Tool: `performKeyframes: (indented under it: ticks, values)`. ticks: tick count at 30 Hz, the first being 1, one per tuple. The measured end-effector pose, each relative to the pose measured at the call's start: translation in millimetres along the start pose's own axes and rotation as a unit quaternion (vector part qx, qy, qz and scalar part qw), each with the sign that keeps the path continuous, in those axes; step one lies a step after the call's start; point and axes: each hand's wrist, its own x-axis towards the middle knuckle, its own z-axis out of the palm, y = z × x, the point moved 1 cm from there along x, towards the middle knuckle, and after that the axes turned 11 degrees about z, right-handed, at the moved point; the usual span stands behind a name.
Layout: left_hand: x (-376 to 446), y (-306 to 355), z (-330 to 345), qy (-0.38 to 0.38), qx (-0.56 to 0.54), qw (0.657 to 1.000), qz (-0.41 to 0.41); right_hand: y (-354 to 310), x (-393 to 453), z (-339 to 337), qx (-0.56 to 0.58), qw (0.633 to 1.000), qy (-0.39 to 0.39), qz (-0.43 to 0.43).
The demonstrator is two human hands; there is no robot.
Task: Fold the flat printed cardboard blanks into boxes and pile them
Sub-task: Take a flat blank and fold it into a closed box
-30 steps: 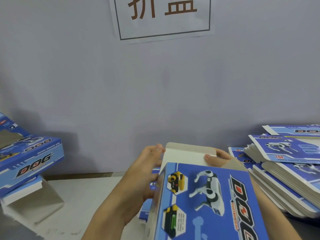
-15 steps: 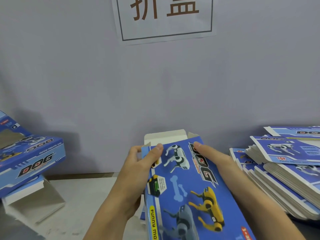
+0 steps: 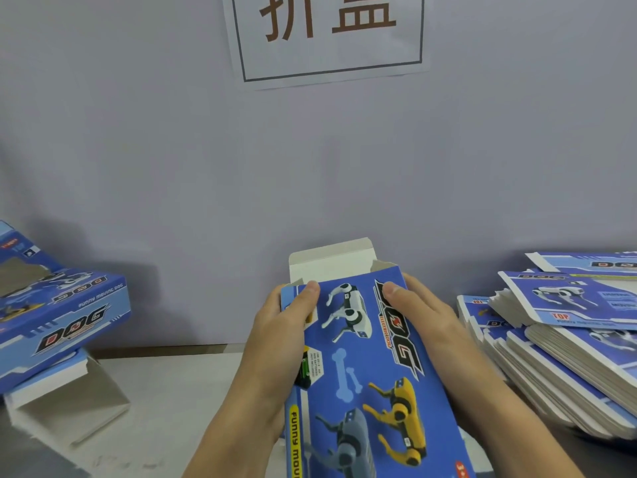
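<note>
Box (image 3: 365, 367) bottom cut off below

Small packing or assembly workstation, workshop type. Plain grey wall (image 3: 138, 150) with a paper sign (image 3: 327, 36) at 12 o'clock, printed Chinese characters in a frame. Stack of flat printed blanks (image 3: 568, 346) at 3 o'clock, folded boxes (image 3: 62, 322) piled at 9 o'clock on a pale worktable (image 3: 165, 426).

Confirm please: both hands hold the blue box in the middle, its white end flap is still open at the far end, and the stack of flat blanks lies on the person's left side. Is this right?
One detail is wrong. The head view shows the stack of flat blanks on the person's right side; folded boxes lie on the left. The rest holds: the left hand and right hand hold the blue box, with its white end flap open at the far end.
</note>
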Motion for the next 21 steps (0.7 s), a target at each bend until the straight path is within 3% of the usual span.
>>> performKeyframes:
  ticks: [8, 12, 16, 21]
  values:
    - [-3.3, -1.5, 13.6, 0.027, 0.038, 0.998, 0.032, -5.9, -9.4, -9.6, -0.101, 0.995, 0.007, 0.011]
    - [-3.9, 0.0, 13.7, 0.022, 0.064, 0.997, 0.024, -17.8, -7.9, -6.5, 0.011, 0.996, 0.067, 0.051]
    - [-4.3, 0.1, 14.2, 0.014, 0.061, 0.998, 0.004, -18.0, -7.2, -3.6, 0.017, 0.992, 0.109, 0.068]
    - [-2.9, 4.4, 6.3, 0.059, 0.022, 0.998, -0.013, -8.0, -1.4, -4.5, 0.025, 0.987, 0.120, 0.100]
